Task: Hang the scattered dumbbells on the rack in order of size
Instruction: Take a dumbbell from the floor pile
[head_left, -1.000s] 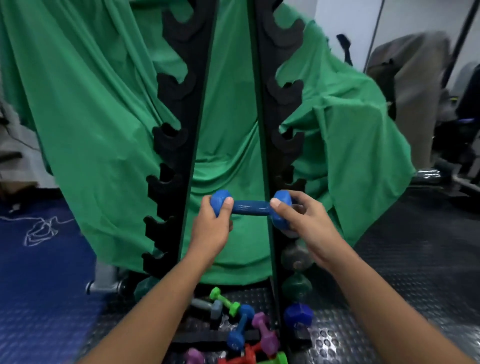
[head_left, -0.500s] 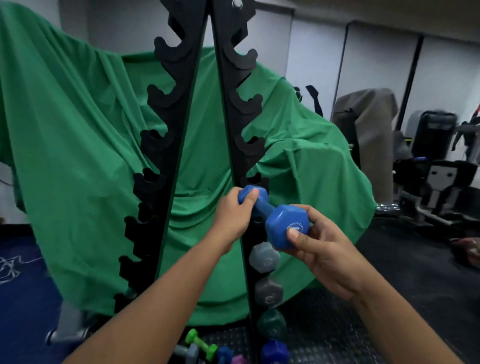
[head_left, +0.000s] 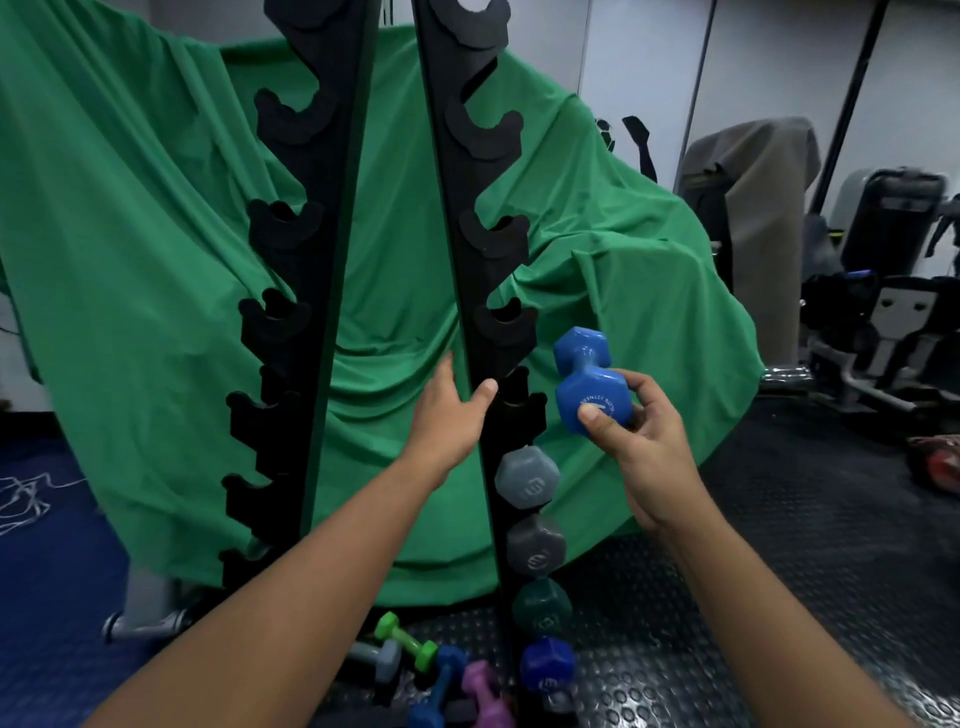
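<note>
**Beside the rack, a blue dumbbell in our right hand**

Right of the rack's right post (head_left: 457, 218) we hold the blue dumbbell (head_left: 589, 382), our right hand (head_left: 641, 441) with fingers and thumb clamped on its near head. Our left hand (head_left: 447, 410) reaches between the posts, fingers straight and apart. Four dumbbells (head_left: 527, 478) hang below; others (head_left: 408, 639) lie on the floor.
</note>
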